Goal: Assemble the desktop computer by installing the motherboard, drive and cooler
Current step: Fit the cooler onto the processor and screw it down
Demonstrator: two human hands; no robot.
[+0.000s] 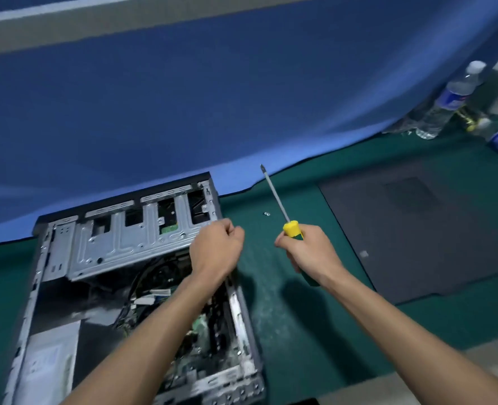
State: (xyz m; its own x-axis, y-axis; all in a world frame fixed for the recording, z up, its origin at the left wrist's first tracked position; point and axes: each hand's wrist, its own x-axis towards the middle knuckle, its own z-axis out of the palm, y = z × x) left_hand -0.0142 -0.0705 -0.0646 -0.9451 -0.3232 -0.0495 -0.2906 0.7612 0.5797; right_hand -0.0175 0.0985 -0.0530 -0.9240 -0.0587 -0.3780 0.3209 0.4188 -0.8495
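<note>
both forearms (166, 331) reached over the open case (142, 276), board inside; left hand (217, 247) was clenched, perhaps on a screw, right hand (309, 252) gripped the screwdriver (283, 211), so screwing down seemed next.

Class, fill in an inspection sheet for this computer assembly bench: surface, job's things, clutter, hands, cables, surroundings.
Surface: green mat, dusty beside the case.
Job's things: open computer case lying flat; small screws on mat; dark side panel to the right.
Clutter: plastic bottles at far right.
Hands: left hand fisted over case; right hand grips screwdriver, tip up.
Cables: black and white bundle inside case.
Surroundings: blue cloth behind.
</note>
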